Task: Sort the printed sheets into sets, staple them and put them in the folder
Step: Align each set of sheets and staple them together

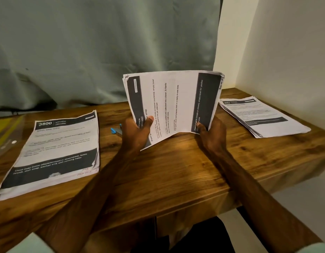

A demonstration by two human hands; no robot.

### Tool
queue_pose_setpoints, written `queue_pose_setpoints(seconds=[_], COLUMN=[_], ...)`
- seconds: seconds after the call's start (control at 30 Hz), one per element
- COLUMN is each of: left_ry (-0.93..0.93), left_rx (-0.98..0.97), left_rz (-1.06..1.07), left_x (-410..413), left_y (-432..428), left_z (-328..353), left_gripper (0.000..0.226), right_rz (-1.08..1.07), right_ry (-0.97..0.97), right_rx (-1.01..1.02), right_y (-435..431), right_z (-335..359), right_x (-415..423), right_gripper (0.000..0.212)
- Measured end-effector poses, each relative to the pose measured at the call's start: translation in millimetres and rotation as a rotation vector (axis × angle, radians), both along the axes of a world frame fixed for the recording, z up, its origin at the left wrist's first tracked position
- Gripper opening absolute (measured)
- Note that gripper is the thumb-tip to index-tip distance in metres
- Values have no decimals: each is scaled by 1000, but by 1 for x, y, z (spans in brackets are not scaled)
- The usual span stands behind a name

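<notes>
Printed sheets (172, 101) stand upright above left grip (138, 133) and right grip (211, 135), both pinching bottom corners.

Wooden table (176, 170) with two paper stacks, a folder and a stapler.

The brown wood-grain top runs from a curtain at the far side to a wall on the right. A thick left stack (54, 148) of printed sheets lies flat at the near left, its top page headed "3800". Just beside it at the far left edge lies a clear folder (6, 136) with yellow inside. A fanned right stack (262, 115) lies at the far right, near the wall. Between the stacks, toward the left one, a stapler (115, 130) shows only its blue end and some grey body. Whether the upright sheaf (172, 101) in the middle touches the wood cannot be told.
</notes>
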State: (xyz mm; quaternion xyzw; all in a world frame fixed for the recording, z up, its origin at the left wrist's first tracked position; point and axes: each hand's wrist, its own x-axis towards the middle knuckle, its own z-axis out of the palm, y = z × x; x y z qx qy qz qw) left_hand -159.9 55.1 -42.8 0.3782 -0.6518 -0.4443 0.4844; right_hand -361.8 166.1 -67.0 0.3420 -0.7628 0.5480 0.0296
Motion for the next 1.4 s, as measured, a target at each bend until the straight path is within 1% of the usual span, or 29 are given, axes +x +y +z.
queue_pose_setpoints(seconds=[0.1,0.23,0.3,0.37,0.5,0.63,0.9,1.13,1.23,1.4], left_ry=[-9,-40,-59,-72,-82,-98,5,6,16,44], left_rx=[-9,-61,-73,-96,-120,-137,-159,-215,-190,-195], left_rz=[3,47,93,110,130,110,77,57,35,3], left_x=[1,-2,-4,-8,-11,-12,-4,-3,-2,0], left_y=[0,-2,0,1,3,3,-1,-6,-6,-9], left_z=[-4,-8,-9,-9,-5,-4,1,0,2,1], left_gripper=[19,26,33,35,35,34,44,30,19,19], right_rz=[11,72,80,80,92,70,90,119,112,103], right_ry=[13,57,93,120,150,134,126,105,110,114], right_rx=[21,71,96,98,81,110,49,-23,-30,-31], right_y=[0,-2,-2,-2,0,-1,0,1,1,1], right_z=[0,0,-2,-3,-4,-4,-3,-2,-2,-4], right_x=[1,3,4,4,5,7,9,8,7,6], right_gripper=[51,45,42,40,41,44,43,39,37,37])
